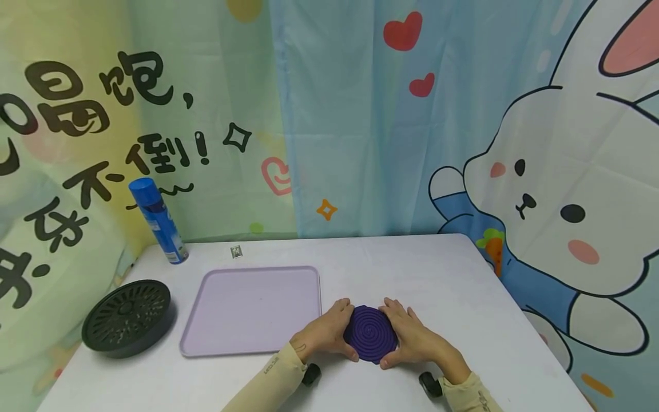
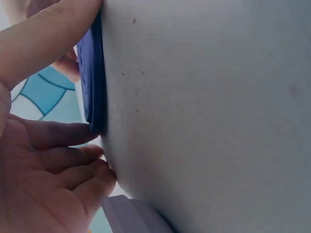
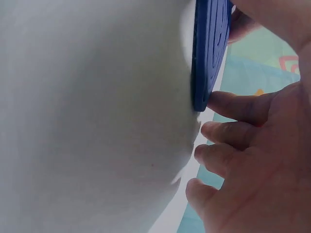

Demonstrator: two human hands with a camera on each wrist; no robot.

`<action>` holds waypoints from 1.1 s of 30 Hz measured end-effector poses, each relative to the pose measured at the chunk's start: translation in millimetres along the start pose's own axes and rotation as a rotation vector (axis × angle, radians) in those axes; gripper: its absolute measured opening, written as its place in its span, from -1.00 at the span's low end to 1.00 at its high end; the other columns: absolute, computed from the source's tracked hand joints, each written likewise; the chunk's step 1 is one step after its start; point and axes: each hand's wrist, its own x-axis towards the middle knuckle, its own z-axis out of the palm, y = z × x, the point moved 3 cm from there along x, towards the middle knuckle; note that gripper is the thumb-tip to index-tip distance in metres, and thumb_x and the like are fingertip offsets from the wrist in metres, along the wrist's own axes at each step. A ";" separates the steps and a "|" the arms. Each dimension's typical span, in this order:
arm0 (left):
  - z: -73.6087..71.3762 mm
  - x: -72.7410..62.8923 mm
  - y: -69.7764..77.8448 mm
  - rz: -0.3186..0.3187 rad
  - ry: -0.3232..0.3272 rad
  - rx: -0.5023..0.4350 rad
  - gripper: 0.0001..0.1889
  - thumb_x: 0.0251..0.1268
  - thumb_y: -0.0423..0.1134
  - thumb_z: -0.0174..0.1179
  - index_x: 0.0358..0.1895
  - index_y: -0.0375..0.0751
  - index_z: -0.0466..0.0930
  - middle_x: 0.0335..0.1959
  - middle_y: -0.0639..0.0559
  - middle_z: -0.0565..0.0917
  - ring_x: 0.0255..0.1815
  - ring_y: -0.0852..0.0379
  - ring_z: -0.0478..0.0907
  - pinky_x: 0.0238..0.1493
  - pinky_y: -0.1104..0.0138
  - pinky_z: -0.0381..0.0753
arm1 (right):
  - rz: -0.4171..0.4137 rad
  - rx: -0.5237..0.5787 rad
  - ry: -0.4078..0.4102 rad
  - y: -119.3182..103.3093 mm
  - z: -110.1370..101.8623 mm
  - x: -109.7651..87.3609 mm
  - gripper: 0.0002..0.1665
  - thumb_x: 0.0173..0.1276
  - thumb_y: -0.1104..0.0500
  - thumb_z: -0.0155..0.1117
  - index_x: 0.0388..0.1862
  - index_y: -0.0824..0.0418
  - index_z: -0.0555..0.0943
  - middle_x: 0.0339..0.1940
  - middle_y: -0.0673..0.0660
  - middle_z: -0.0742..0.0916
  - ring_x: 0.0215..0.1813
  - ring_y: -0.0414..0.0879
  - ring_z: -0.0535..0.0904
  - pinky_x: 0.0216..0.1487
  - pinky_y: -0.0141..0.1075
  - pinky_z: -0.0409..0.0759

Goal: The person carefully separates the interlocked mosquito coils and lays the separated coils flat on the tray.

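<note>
Bkgd: printed cloth (image 1: 334,131) hung behind wht bench (image 1: 412,269). L side yel.-grn w/ blk Chinese lettering (image 1: 86,189) & pink heart outline (image 1: 276,182); R side lt. blue w/ 2 red hearts (image 1: 403,34), orange star (image 1: 326,210) & lg. cartoon rabbit (image 1: 551,171), blue top (image 1: 538,306), carrot (image 1: 495,252). Light soft, fairly even; faint folds in cloth.

Left hand (image 1: 328,332): thumb (image 2: 46,41) and index (image 2: 58,133) apart, palm (image 2: 29,194) facing right
Right hand (image 1: 413,339): mirrors it, palm facing left
Forearms (image 1: 270,380): sleeved, angled inward
Outer fingers (image 3: 221,158): maybe bent, dim view
</note>
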 end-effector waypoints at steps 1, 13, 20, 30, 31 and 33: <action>0.1 0.1 -0.1 0.002 0.002 -0.007 0.07 -0.18 0.00 0.67 0.40 -0.41 0.29 0.49 -0.32 0.29 0.54 -0.13 0.25 0.51 0.13 0.34 | -0.004 0.002 -0.002 0.2 0.0 0.3 0.44 -0.16 -0.16 0.72 0.47 0.57 0.15 0.53 0.62 0.18 0.55 0.58 -0.02 0.44 0.51 -0.08; -0.2 3.3 -0.1 0.007 0.002 -0.073 0.00 -0.24 -0.08 0.70 0.32 -0.37 0.33 0.46 -0.30 0.30 0.46 -0.09 0.33 0.48 0.15 0.37 | -0.016 0.074 -0.012 1.4 1.1 4.3 0.58 -0.19 -0.10 0.75 0.49 0.64 -0.04 0.45 0.54 0.32 0.56 0.55 -0.01 0.41 0.54 -0.12; 0.4 4.5 1.3 -0.001 0.007 -0.088 -0.01 -0.28 -0.12 0.71 0.28 -0.39 0.34 0.42 -0.30 0.31 0.40 -0.06 0.38 0.46 0.17 0.40 | 0.004 0.101 -0.004 2.5 1.3 6.6 0.61 -0.24 -0.06 0.77 0.50 0.62 -0.08 0.37 0.44 0.40 0.53 0.42 0.14 0.42 0.53 -0.12; -2.5 3.2 1.9 0.010 0.020 -0.153 -0.08 -0.28 -0.20 0.71 0.21 -0.36 0.36 0.25 -0.16 0.40 0.26 0.05 0.43 0.39 0.22 0.45 | 0.030 0.117 -0.003 4.5 2.5 6.5 0.62 -0.24 -0.09 0.77 0.52 0.59 -0.09 0.41 0.45 0.37 0.55 0.42 0.12 0.44 0.52 -0.16; -3.2 3.0 1.7 0.014 0.025 -0.166 -0.10 -0.27 -0.22 0.70 0.20 -0.35 0.36 0.20 -0.13 0.42 0.22 0.07 0.44 0.37 0.24 0.46 | 0.031 0.120 -0.003 4.9 2.7 6.3 0.62 -0.23 -0.10 0.77 0.52 0.58 -0.09 0.41 0.45 0.37 0.55 0.42 0.13 0.44 0.52 -0.16; -4.8 2.6 1.6 0.023 0.035 -0.190 -0.14 -0.25 -0.25 0.69 0.18 -0.35 0.37 0.09 -0.08 0.45 0.15 0.12 0.46 0.33 0.27 0.49 | 0.027 0.124 -0.001 5.5 3.1 6.0 0.62 -0.22 -0.11 0.76 0.52 0.57 -0.09 0.41 0.44 0.37 0.53 0.41 0.15 0.43 0.52 -0.16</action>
